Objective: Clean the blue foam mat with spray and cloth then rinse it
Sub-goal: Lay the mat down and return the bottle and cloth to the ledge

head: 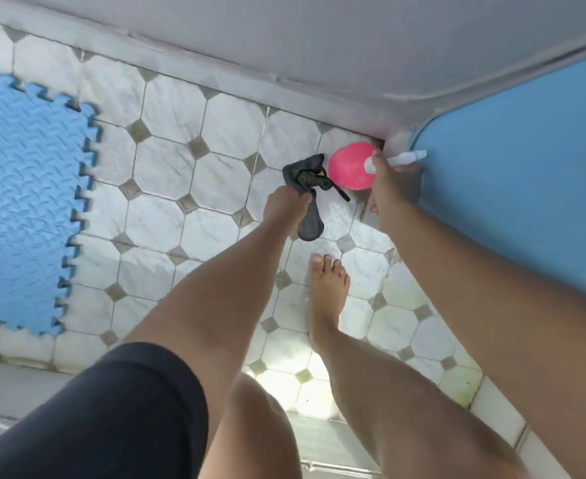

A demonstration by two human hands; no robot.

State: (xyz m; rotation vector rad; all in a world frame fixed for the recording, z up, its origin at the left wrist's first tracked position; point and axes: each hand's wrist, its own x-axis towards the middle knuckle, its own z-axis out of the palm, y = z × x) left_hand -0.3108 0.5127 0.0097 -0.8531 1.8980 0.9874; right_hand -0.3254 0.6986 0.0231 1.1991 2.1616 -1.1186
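Bending low over a tiled floor [167, 216], barefoot. Gripping a dark cloth [307, 183] in the left hand [286, 202] near 12 o'clock, with fingers curled tight round its middle and both ends hanging loose, the lower one close to the tiles. Holding a pink spray bottle [348, 167] with the right hand [388, 183] at 1 o'clock, with fingers wrapped round the white spray head [407, 157], thumb on top, nozzle aimed toward 3 o'clock. Cannot tell whether resting on the floor or lifted. Just beside the cloth, tucked into the corner between the grey wall [284, 39] and a smooth blue panel [526, 167] at 2 o'clock. Lying flat at 9 o'clock, well apart from both hands: the blue foam mat [25, 188], ridged on top, jigsaw-edged, untouched. Planted on the tiles at 5 o'clock from the cloth: one bare foot [327, 292]. Black sleeve [111, 409] at 7 o'clock.
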